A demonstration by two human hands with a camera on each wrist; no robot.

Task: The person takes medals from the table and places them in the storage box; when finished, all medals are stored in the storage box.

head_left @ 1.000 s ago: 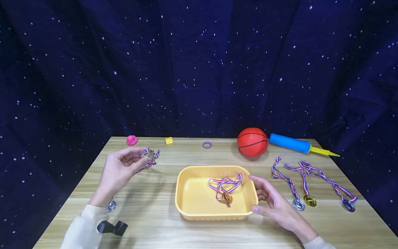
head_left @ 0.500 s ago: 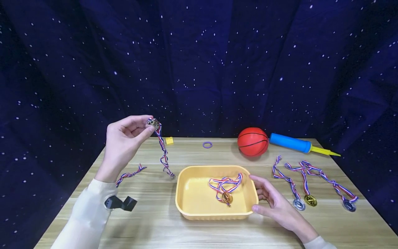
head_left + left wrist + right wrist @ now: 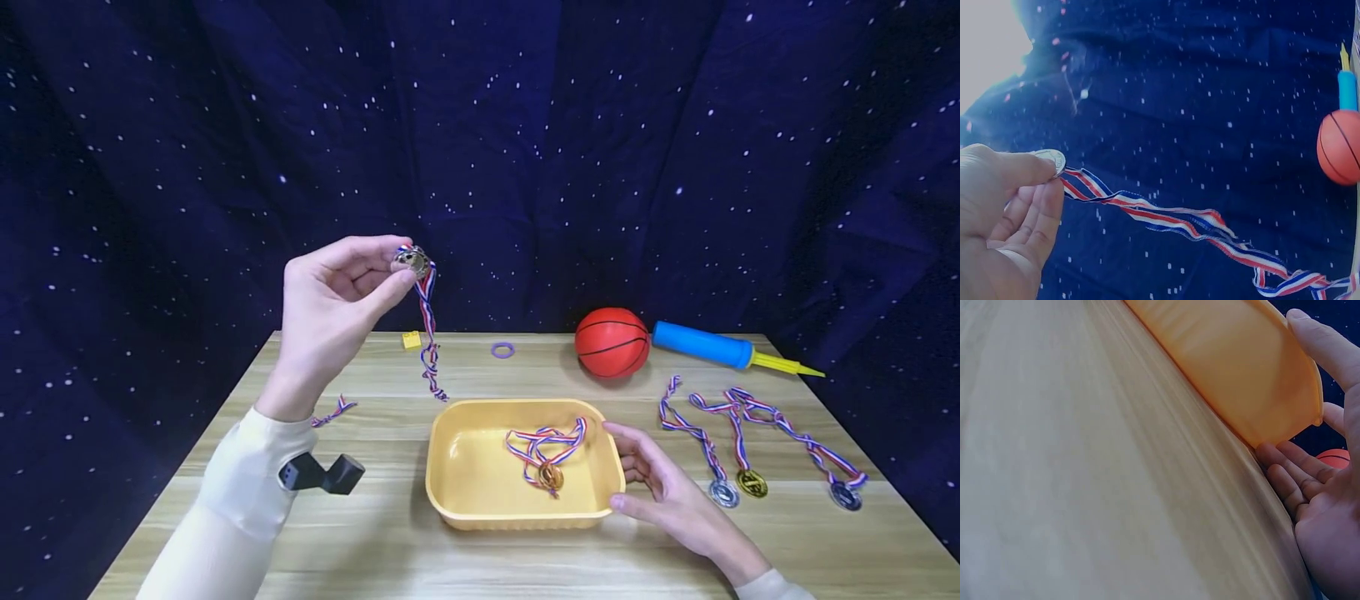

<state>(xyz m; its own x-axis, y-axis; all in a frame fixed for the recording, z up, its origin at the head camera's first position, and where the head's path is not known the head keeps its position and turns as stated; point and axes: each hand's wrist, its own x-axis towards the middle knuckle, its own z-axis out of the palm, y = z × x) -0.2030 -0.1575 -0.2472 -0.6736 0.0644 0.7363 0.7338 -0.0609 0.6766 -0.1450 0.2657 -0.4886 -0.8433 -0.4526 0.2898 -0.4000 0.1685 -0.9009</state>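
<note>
My left hand (image 3: 337, 304), raised over the back left of the table, pinches a silver-coloured medal (image 3: 412, 262) between thumb and fingers. The medal's red, white and blue ribbon (image 3: 1172, 219) hangs down, its knotted end near the tub's back left corner in the head view. My right hand (image 3: 667, 492) rests against the right end of a yellow plastic tub (image 3: 525, 522), its thumb and fingers spread along the rim and end wall. Inside the tub lies a bronze-coloured medal (image 3: 551, 476) with its ribbon heaped beside it.
Right of the tub lie two silver medals (image 3: 723, 493) (image 3: 846, 496) and a gold medal (image 3: 752, 483). Behind are a red basketball (image 3: 611, 342), a blue pump (image 3: 701, 344), a purple ring (image 3: 502, 350) and a yellow block (image 3: 411, 340). Another ribbon (image 3: 333, 412) shows beside my left forearm.
My left hand has lifted the silver-coloured medal from low over the table, up and to the right, and its ribbon now hangs free. The right hand and the tub have stayed put.
</note>
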